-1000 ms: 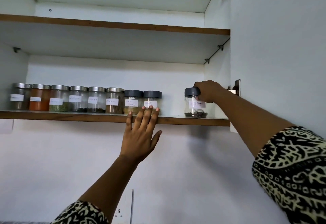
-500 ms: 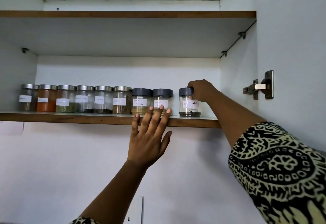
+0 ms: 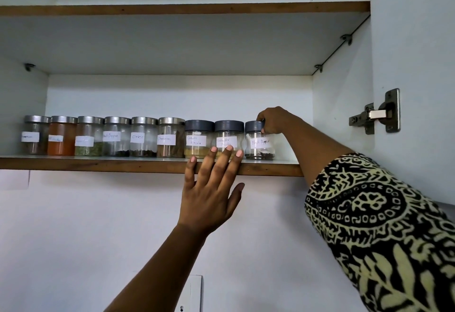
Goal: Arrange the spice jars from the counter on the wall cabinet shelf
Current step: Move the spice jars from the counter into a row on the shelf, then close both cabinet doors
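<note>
Right hand (image 3: 273,120) is gripping lid (image 3: 253,126) of pepper jar (image 3: 259,145), at 3 o'clock end of row (image 3: 144,139) | left hand (image 3: 211,188) is resting flat, fingers straight, on shelf (image 3: 98,164) edge.

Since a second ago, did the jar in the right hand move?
Yes. The black pepper jar slid left along the shelf, toward the coriander jar.

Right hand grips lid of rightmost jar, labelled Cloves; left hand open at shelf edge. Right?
Label is wrong. Head view shows the rightmost jar, whose lid the right hand grips, reads Black Pepper, not Cloves. The left hand is open at the shelf edge, as stated.
</note>
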### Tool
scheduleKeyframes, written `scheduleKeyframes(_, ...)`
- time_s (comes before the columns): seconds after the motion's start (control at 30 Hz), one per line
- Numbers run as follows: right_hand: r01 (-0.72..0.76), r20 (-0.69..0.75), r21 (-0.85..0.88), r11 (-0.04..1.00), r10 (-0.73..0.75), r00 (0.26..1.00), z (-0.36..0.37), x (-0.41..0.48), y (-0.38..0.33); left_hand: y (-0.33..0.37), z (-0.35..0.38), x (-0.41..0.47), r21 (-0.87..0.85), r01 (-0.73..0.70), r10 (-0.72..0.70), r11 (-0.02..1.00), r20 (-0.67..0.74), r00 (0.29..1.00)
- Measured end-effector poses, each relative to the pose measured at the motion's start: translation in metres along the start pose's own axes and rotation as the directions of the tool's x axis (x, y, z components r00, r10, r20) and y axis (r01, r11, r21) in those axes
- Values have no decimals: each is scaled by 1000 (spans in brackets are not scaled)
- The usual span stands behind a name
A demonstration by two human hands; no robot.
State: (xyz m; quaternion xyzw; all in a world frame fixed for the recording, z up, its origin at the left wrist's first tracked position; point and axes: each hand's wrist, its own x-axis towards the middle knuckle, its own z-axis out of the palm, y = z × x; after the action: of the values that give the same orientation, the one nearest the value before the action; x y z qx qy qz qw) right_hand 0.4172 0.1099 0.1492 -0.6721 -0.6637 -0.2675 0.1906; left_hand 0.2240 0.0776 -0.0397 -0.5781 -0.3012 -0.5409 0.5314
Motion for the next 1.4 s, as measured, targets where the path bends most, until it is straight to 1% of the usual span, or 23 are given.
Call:
scheduleKeyframes(0.27,-15,38,-16,1000,15,999,3,9,1,0,0,-1,-1,-2,2,1000,4,1000)
scheduleKeyframes(0.4,-17,56,-24,1000,19,998,2,10,1,0,-1,0,4,5,-5,1000,28,1000)
scheduleKeyframes(0.5,-22,80,-12,1000,23,997,-1,2,0,1,-7,1,-2,12,-12,1000,91,996)
scheduleKeyframes(0.63,-22,-3,61,998,22,1000,-6,-29,-12,3,-22,4,-31,44,-35,999,248,968)
scheduleKeyframes(0.7,-34,-38,93,995,38,999,-13,-55,-24,2,-35,7,-76,50,-20,996,347,938)
scheduleKeyframes(0.77,-44,-104,137,990,59,993,-22,-87,-37,0,-46,10,-117,68,-8,991,449,894)
scheduleKeyframes(0.87,-54,-210,230,972,104,972,-37,-146,-55,-8,-71,26,-209,99,49,973,605,794)
scheduleKeyframes(0.93,-71,-238,288,955,143,961,-49,-188,-63,-15,-92,40,-277,149,101,949,716,690)
scheduleKeyframes(0.97,-85,-241,310,947,165,956,-54,-207,-66,-17,-104,47,-292,169,115,941,748,653)
scheduleKeyframes(1.0,-104,-244,320,942,188,951,-63,-229,-71,-19,-121,54,-312,187,124,931,755,644)
scheduleKeyframes(1.17,-164,-299,342,925,272,915,-107,-337,-99,-17,-221,64,-475,256,139,842,650,747)
scheduleKeyframes(1.27,-189,-346,361,913,320,882,-137,-397,-119,-14,-282,65,-556,321,111,767,607,787)
scheduleKeyframes(1.4,-231,-467,362,903,390,794,-191,-466,-135,-3,-352,93,-680,345,92,647,518,851)
